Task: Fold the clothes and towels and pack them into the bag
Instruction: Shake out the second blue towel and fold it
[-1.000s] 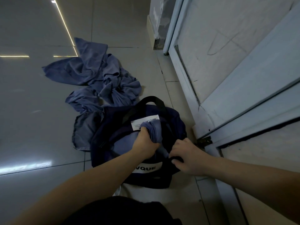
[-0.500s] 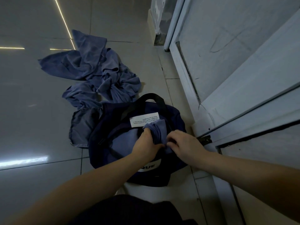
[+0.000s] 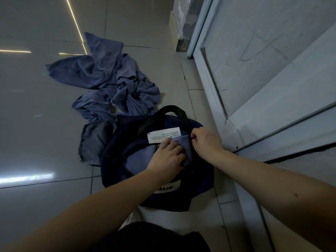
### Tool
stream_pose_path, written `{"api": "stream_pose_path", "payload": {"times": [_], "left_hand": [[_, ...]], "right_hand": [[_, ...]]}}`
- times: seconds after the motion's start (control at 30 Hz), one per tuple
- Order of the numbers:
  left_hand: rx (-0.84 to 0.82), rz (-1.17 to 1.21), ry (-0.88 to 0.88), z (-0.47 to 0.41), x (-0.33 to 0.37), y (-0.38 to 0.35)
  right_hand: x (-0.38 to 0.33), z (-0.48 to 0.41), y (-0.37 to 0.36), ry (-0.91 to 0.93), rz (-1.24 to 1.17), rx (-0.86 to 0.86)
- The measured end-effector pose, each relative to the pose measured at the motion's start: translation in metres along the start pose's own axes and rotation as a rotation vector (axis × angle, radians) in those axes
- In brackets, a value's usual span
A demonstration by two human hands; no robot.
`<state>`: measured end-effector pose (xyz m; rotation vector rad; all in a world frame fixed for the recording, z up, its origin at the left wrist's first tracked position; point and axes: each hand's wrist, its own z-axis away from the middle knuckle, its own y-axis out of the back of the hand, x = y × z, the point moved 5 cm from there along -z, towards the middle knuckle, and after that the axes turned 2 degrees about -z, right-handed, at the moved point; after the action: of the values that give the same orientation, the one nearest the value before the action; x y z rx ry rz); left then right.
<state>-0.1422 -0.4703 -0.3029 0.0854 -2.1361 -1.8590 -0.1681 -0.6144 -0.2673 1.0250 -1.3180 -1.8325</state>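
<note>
A dark navy bag (image 3: 116,157) with a black handle and a white label lies open on the tiled floor. Inside it sits a folded blue towel (image 3: 184,145). My left hand (image 3: 166,157) lies flat on the towel and presses it down into the bag. My right hand (image 3: 205,140) pinches the bag's far right rim beside the towel, fingers curled. A heap of crumpled blue clothes and towels (image 3: 116,84) lies on the floor beyond the bag. A denim-like piece (image 3: 91,140) lies flat against the bag's left side.
A white door and its frame (image 3: 263,79) stand close on the right of the bag. Glossy grey floor tiles (image 3: 36,124) stretch to the left. My dark clothing (image 3: 156,237) fills the bottom middle.
My left hand has gone from gripping the towel to pressing it flat. My right hand has moved from the bag's near rim up to its far right rim.
</note>
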Motion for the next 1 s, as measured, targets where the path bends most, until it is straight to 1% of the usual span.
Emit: {"api": "stream_pose_path", "payload": {"times": [0.1, 0.17, 0.27, 0.37, 0.43, 0.47, 0.5, 0.53, 0.57, 0.6, 0.63, 0.67, 0.73, 0.83, 0.9, 0.93, 1.0], "left_hand": [[-0.169, 0.067, -0.022, -0.006, 0.001, -0.014], [-0.241, 0.100, -0.012, -0.009, 0.003, -0.016], [-0.295, 0.037, -0.042, -0.014, 0.000, -0.017], [-0.368, -0.023, -0.094, -0.014, -0.002, -0.026], [-0.386, -0.001, -0.099, -0.016, -0.005, -0.034], [-0.394, 0.008, -0.127, -0.017, -0.007, -0.036], [-0.393, -0.028, -0.211, -0.017, -0.006, -0.033], [-0.359, -0.016, -0.297, -0.019, -0.005, -0.030], [-0.394, 0.003, -0.336, -0.019, -0.007, -0.030], [-0.369, 0.020, -0.362, -0.021, -0.007, -0.029], [-0.450, 0.070, -0.301, -0.021, -0.007, -0.025], [-0.448, 0.099, -0.240, -0.022, -0.008, -0.024], [-0.545, 0.199, -0.077, -0.020, -0.011, -0.031], [-0.696, 0.443, 0.138, -0.020, -0.008, -0.034], [-0.719, 0.664, 0.381, -0.019, -0.014, -0.038], [-0.691, 0.770, 0.484, -0.017, -0.019, -0.042], [-0.631, 0.895, 0.618, -0.014, -0.022, -0.051]], "right_hand": [[0.008, -0.005, 0.002, -0.075, -0.140, -0.040], [0.012, -0.009, 0.001, -0.121, -0.229, -0.053], [0.016, -0.014, 0.002, -0.178, -0.326, -0.028], [0.018, -0.020, 0.012, -0.222, -0.417, 0.047], [0.020, -0.024, 0.018, -0.244, -0.457, 0.065], [0.020, -0.026, 0.018, -0.243, -0.452, 0.059], [0.020, -0.027, 0.018, -0.238, -0.440, 0.054], [0.020, -0.026, 0.017, -0.228, -0.427, 0.050], [0.019, -0.024, 0.016, -0.215, -0.417, 0.045], [0.019, -0.021, 0.015, -0.200, -0.408, 0.038], [0.019, -0.018, 0.013, -0.184, -0.399, 0.031], [0.019, -0.015, 0.012, -0.166, -0.388, 0.027], [0.020, -0.010, 0.010, -0.131, -0.373, 0.017], [0.021, -0.004, 0.007, -0.107, -0.371, -0.013], [0.024, -0.001, 0.006, -0.114, -0.356, -0.017], [0.025, 0.001, 0.005, -0.121, -0.350, -0.020], [0.026, 0.004, 0.003, -0.138, -0.345, -0.030]]}}
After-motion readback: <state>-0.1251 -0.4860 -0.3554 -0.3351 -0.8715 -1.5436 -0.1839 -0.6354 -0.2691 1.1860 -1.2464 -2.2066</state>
